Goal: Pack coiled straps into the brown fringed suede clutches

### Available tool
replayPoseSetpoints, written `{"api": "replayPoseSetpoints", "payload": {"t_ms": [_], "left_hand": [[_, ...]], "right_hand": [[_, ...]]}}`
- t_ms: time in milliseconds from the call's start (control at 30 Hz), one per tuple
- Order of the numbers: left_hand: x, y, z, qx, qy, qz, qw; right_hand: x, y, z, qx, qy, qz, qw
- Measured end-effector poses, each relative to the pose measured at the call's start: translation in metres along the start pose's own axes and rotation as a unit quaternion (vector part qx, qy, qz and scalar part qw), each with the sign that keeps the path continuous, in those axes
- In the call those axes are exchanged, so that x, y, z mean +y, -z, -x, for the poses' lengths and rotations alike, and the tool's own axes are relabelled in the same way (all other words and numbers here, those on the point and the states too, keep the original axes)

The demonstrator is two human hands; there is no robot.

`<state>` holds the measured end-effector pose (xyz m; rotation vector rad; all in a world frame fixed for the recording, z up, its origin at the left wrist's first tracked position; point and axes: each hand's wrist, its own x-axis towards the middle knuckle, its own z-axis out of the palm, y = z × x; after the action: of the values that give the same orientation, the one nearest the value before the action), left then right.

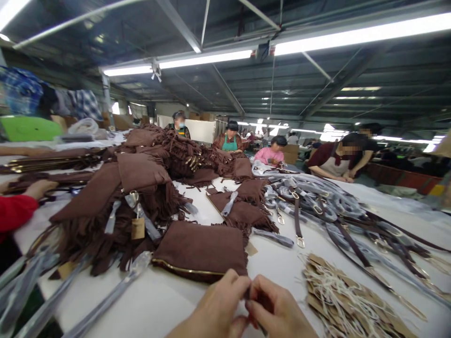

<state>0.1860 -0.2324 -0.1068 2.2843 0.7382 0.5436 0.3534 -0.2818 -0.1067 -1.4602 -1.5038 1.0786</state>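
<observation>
Currently, both hands [248, 300] pinched together around something small and dark, too hidden to name. Brown fringed pouch [202, 249], gold zipper along its near edge, lies flat just beyond on the white desk [88, 300]. I can read no writing on the kraft tag [138, 228].

From where I'm standing, a white table [282, 265] is carrying a big heap of brown fringed bags [141, 171]. A flat brown pouch [204, 244] is lying in front, its gold zipper facing the near edge. More brown pieces with gold zippers [52, 162] are lying stacked at the left. Plastic-wrapped straps with metal clasps [327, 197] are sprawling across the right side, and brown tags with white strings [341, 293] are sitting piled nearer me.
</observation>
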Motion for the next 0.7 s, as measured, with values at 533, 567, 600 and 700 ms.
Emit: {"api": "replayPoseSetpoints", "payload": {"t_ms": [533,567,600,700], "left_hand": [[-0.001,-0.015,-0.006,0.046,0.077,0.335,0.938],[-0.001,-0.013,-0.006,0.037,0.085,0.344,0.934],[0.000,-0.011,-0.006,0.029,0.095,0.351,0.931],[0.001,-0.009,-0.006,0.013,0.113,0.335,0.935]], "right_hand": [[0.016,-0.007,0.000,0.007,-0.070,0.001,0.998],[0.016,-0.007,0.000,0.006,-0.061,0.014,0.998],[0.016,-0.006,0.000,0.009,-0.049,0.038,0.998],[0.021,-0.004,0.003,0.022,-0.009,0.155,0.988]]}}
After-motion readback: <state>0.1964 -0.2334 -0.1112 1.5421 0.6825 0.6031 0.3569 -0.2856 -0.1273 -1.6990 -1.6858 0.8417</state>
